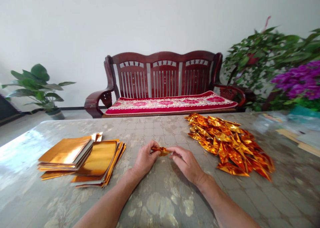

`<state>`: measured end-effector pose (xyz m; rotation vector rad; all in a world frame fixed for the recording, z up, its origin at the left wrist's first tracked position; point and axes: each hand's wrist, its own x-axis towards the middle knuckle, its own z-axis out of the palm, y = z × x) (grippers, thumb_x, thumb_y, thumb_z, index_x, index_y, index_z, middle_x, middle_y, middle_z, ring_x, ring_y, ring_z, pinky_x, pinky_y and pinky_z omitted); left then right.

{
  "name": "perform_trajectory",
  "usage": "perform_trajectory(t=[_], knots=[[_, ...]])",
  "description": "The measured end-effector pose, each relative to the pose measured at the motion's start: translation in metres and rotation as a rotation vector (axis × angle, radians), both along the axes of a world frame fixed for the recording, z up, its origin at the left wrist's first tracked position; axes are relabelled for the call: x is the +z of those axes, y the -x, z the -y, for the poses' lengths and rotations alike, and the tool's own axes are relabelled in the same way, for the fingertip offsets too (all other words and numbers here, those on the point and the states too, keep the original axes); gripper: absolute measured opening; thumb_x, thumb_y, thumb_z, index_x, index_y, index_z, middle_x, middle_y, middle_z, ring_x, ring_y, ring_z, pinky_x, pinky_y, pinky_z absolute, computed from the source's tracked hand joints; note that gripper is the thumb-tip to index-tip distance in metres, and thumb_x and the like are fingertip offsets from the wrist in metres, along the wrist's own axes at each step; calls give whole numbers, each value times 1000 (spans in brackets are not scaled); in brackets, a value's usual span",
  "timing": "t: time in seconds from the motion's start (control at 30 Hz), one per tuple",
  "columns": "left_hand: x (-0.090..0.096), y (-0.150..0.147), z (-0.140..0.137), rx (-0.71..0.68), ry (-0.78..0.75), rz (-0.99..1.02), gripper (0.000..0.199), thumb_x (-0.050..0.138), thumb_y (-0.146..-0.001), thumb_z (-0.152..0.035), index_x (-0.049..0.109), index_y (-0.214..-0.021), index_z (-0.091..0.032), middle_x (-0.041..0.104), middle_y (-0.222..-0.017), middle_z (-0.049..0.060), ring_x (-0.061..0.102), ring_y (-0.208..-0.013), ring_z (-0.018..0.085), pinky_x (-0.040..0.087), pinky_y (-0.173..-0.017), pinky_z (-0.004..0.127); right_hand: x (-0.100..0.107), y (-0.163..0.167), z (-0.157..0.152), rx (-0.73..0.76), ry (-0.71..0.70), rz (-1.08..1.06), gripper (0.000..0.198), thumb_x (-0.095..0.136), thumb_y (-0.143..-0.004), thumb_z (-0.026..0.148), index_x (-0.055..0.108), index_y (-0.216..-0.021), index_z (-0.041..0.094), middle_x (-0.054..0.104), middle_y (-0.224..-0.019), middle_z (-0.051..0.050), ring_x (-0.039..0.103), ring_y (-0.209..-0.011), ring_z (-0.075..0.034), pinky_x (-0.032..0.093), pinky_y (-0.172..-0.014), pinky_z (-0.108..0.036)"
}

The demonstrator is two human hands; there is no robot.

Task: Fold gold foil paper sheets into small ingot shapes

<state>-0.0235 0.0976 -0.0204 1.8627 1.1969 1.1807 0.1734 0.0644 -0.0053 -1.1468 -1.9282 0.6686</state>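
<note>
A small folded gold foil paper (163,151) is held between my two hands over the middle of the table. My left hand (147,156) pinches its left end with thumb and fingers. At the other end, the fingers of my right hand (187,163) are closed on the tip; the lower fingers are partly hidden. To the left lie stacks of flat gold foil sheets (103,158), some with grey undersides showing. A heap of folded gold foil pieces (225,139), pointed at their ends, spreads on the right.
The table (155,201) has a patterned, glossy cover. Clear plastic wrapping (268,119) and pale card strips (300,141) lie at its far right. Beyond stands a dark red wooden bench (165,78) with a floral cushion. Potted plants (40,84) and purple flowers (300,79) flank it.
</note>
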Motion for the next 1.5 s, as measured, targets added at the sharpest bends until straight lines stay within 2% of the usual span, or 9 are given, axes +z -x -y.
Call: perform_trajectory(t=[0.1,0.23,0.4,0.53,0.7,0.93,1.17,1.4,1.5], knots=[[-4,4,-3,-13,9,-10,6,60,-77,-12,59,-78,-18,63,-72,-4,58,-68,11,43,-65,20,-5,-7,-5,63,-8,31,33,51,-86,10,73,-107,25,74,-101,-2,67,-93,-17,50,-87,-30],[-7,2,-2,-37,31,-45,3,61,-78,-16,61,-77,-18,63,-70,-4,56,-64,10,42,-63,19,-13,-9,-10,105,-74,91,30,57,-87,12,75,-105,27,75,-101,-2,69,-93,-17,52,-85,-29],[5,6,1,-73,45,-133,13,57,-85,-27,67,-82,-19,65,-72,-3,57,-66,13,42,-63,21,-13,-12,-11,65,-135,113,29,59,-87,11,75,-105,27,76,-100,-1,71,-89,-16,55,-82,-28],[18,20,-2,-223,88,-160,32,40,-93,-27,71,-93,-20,66,-74,0,58,-70,15,44,-68,24,-12,-14,-11,27,-176,120,26,61,-86,12,76,-101,27,77,-96,-1,71,-86,-16,56,-79,-28],[19,33,-8,-419,270,-77,39,46,-79,-15,72,-108,-19,69,-76,1,59,-67,14,46,-62,22,-13,-15,-12,2,-209,119,22,62,-87,14,77,-98,26,77,-94,-1,72,-83,-16,56,-76,-27],[11,28,-8,-420,288,-41,27,58,-81,-22,76,-102,-20,72,-81,1,59,-63,11,46,-61,20,-15,-16,-12,23,-213,116,18,64,-87,17,76,-96,25,76,-90,-1,71,-80,-15,54,-73,-25],[3,22,-5,-298,235,-74,23,59,-80,-22,77,-93,-19,72,-75,2,58,-58,11,47,-57,20,-14,-14,-10,2,-179,90,12,66,-87,21,77,-88,25,74,-83,-1,69,-75,-14,53,-70,-24],[-1,13,-1,-280,106,-84,20,60,-83,-24,78,-91,-21,73,-78,2,61,-61,12,50,-59,21,-15,-12,-8,20,-211,67,14,63,-89,20,75,-88,25,73,-83,-1,68,-75,-14,52,-69,-23],[1,12,0,-235,46,-100,16,62,-83,-23,78,-87,-22,74,-78,2,65,-67,14,52,-66,23,-14,-10,-6,6,-237,57,15,62,-89,18,75,-88,24,72,-82,-1,68,-75,-14,52,-69,-24]])
